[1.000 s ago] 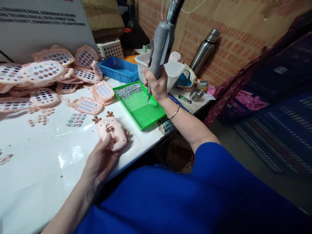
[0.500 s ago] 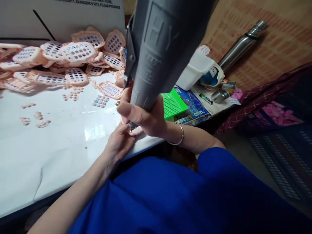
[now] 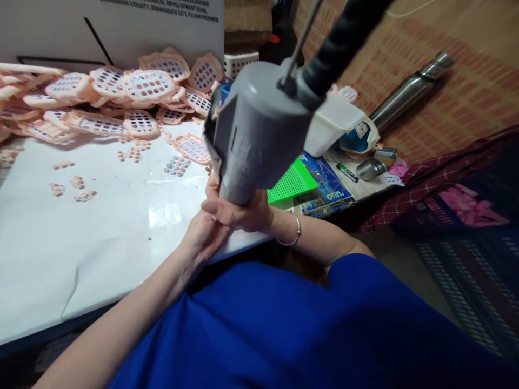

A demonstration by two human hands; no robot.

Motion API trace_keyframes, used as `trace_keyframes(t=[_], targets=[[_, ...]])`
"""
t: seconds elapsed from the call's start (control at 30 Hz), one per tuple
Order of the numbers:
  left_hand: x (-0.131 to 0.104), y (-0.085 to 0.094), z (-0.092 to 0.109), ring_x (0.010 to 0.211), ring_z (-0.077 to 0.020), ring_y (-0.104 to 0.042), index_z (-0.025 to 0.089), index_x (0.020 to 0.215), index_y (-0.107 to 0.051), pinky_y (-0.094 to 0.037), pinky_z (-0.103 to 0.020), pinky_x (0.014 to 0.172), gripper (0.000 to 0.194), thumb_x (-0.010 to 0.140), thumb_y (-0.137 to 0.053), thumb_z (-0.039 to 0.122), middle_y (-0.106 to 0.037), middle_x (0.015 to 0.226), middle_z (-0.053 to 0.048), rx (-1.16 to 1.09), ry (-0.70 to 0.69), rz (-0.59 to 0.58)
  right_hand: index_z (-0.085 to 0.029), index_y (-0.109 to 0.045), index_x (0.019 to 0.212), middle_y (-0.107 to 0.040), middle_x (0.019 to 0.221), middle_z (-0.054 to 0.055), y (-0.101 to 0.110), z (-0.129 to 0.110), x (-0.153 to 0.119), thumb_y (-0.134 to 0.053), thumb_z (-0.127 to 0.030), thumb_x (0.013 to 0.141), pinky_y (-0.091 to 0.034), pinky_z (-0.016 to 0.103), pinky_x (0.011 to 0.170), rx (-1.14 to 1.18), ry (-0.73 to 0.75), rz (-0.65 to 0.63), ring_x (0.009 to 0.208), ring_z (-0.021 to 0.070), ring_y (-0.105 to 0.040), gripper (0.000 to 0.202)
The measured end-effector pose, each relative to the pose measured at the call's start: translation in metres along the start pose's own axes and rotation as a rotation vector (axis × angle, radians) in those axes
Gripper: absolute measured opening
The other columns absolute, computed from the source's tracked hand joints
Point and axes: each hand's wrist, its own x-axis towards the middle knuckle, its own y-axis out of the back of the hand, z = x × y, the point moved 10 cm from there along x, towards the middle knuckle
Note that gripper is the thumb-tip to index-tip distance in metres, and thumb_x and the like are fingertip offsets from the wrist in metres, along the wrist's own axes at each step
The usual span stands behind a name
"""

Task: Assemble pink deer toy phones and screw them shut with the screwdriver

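Note:
A large grey electric screwdriver (image 3: 259, 124) stands tilted in front of me, its thick black cable (image 3: 340, 48) running up and away. My right hand (image 3: 247, 213) is wrapped round its lower end. My left hand (image 3: 206, 232) lies closed right under the tool, its fingers touching the right hand at the table's near edge. What the left fingers grip is hidden now; half a second ago a pale pink plastic piece showed there. The screwdriver's tip is out of sight. Beyond the hands lies a pink plastic panel with holes (image 3: 192, 148).
Pink perforated plastic parts (image 3: 148, 86) are heaped at the back of the white table (image 3: 121, 259). Small round pieces (image 3: 176, 166) lie in clusters. To the right are a green perforated tray (image 3: 292, 181), a white container (image 3: 334, 121), a metal cup (image 3: 371, 169) and a steel flask (image 3: 405, 89).
The screwdriver's upper end has dropped lower in view, so its top and cable now show. The hands have come together, and the pink piece and the tip are now covered. The view has shifted slightly.

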Motion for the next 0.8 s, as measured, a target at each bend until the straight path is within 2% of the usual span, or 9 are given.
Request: trace_keyframes(t=[0.17,0.23,0.3,0.4,0.47,0.53,0.63,0.7,0.8], targets=[[-0.010,0.012,0.024,0.078,-0.0150,-0.060,0.019,0.092,-0.066,-0.051,-0.023,0.072,0.024,0.074,-0.081,0.017,-0.067,0.083,0.000,0.246,-0.154,-0.013,-0.023,-0.055,0.084,-0.057,0.062,-0.002,0.038,-0.005,0.013,-0.066,-0.075,0.082,-0.056,0.030,0.051,0.264,0.141,0.189,0.051,0.0132,-0.054,0.052],[-0.023,0.026,0.045,0.088,-0.0179,-0.062,0.021,0.095,-0.071,-0.048,-0.022,0.076,0.028,0.071,-0.086,0.019,-0.070,0.090,0.000,0.397,-0.290,0.028,-0.025,-0.058,0.096,-0.064,0.075,0.001,0.076,-0.022,0.006,-0.066,-0.075,0.082,-0.063,0.036,0.064,0.155,0.291,0.385,0.063,0.0173,-0.064,0.053],[-0.040,0.040,0.068,0.096,-0.0226,-0.063,0.025,0.101,-0.076,-0.048,-0.023,0.081,0.031,0.071,-0.088,0.023,-0.073,0.097,-0.002,0.644,-0.503,0.083,-0.029,-0.060,0.115,-0.070,0.103,0.006,0.110,-0.047,-0.016,-0.061,-0.074,0.086,-0.063,0.046,0.092,-0.044,0.472,0.623,0.098,0.0251,-0.072,0.054],[-0.059,0.055,0.083,0.092,-0.0251,-0.065,0.031,0.104,-0.079,-0.049,-0.026,0.084,0.032,0.073,-0.088,0.032,-0.077,0.101,-0.003,0.938,-0.726,0.157,-0.044,-0.059,0.133,-0.064,0.134,0.000,0.113,-0.092,-0.075,-0.065,-0.061,0.090,-0.047,0.050,0.118,-0.434,0.907,0.883,0.136,0.0280,-0.057,0.047],[-0.060,0.064,0.082,0.086,-0.0239,-0.066,0.032,0.099,-0.080,-0.049,-0.026,0.081,0.031,0.070,-0.090,0.032,-0.077,0.096,-0.002,1.007,-0.724,0.182,-0.047,-0.060,0.134,-0.068,0.128,-0.003,0.083,-0.100,-0.095,-0.068,-0.051,0.091,-0.047,0.046,0.117,-0.639,1.065,0.806,0.129,0.0236,-0.061,0.043],[-0.058,0.070,0.080,0.087,-0.0238,-0.068,0.031,0.093,-0.080,-0.049,-0.025,0.079,0.030,0.066,-0.092,0.027,-0.077,0.094,-0.002,0.972,-0.669,0.209,-0.036,-0.066,0.127,-0.073,0.114,0.000,0.043,-0.078,-0.071,-0.056,-0.044,0.102,-0.048,0.045,0.115,-0.746,0.847,0.437,0.114,0.0195,-0.067,0.028],[-0.059,0.068,0.080,0.093,-0.0247,-0.069,0.028,0.089,-0.080,-0.050,-0.023,0.079,0.029,0.066,-0.090,0.015,-0.077,0.093,-0.003,0.862,-0.587,0.225,-0.021,-0.070,0.120,-0.075,0.109,0.008,-0.017,-0.029,-0.051,-0.045,-0.051,0.106,-0.047,0.049,0.113,-0.862,0.662,0.023,0.109,0.0214,-0.068,0.042],[-0.061,0.065,0.080,0.092,-0.0243,-0.070,0.026,0.086,-0.080,-0.050,-0.022,0.079,0.029,0.065,-0.087,0.007,-0.076,0.090,-0.004,0.797,-0.558,0.223,-0.016,-0.072,0.118,-0.075,0.103,0.010,-0.037,-0.004,-0.045,-0.044,-0.055,0.105,-0.049,0.045,0.109,-0.865,0.608,-0.098,0.103,0.0213,-0.067,0.050],[-0.063,0.067,0.079,0.092,-0.0248,-0.070,0.024,0.084,-0.080,-0.051,-0.023,0.080,0.026,0.067,-0.083,0.005,-0.075,0.086,-0.005,0.723,-0.549,0.209,-0.016,-0.073,0.114,-0.073,0.092,0.008,-0.045,0.009,-0.041,-0.046,-0.052,0.105,-0.049,0.041,0.106,-0.841,0.603,-0.119,0.092,0.0204,-0.063,0.047]])
